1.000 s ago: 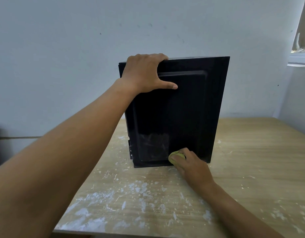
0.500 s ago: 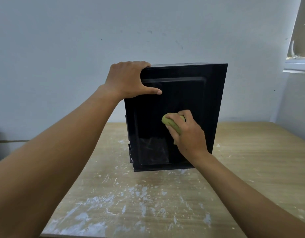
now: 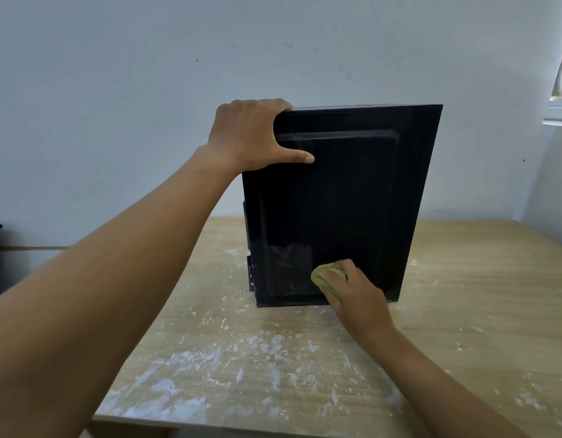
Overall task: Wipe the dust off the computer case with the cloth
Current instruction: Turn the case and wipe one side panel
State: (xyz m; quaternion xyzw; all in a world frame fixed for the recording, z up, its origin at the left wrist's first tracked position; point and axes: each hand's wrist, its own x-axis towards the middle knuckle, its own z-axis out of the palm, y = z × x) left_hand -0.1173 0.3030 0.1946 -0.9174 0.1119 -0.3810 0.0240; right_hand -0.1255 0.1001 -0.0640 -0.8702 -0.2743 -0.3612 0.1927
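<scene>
Head view: computer case (image 3: 352,200) upright on worktop (image 3: 463,295). Left hand (image 3: 251,134) grips top left corner, steadying. Right hand (image 3: 358,295) holds bunched green cloth (image 3: 323,279), pressed low on case side. Risks: hard push slides case; cloth dips into white powder (image 3: 191,358) on worktop, re-smears case; dust patch (image 3: 289,267) beside cloth missed.

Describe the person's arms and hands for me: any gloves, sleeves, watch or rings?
The left hand and right hand are bare, with no gloves, rings or watch visible. No sleeve is in view up to the frame's edge, and there are no markings or bands at either wrist.
</scene>
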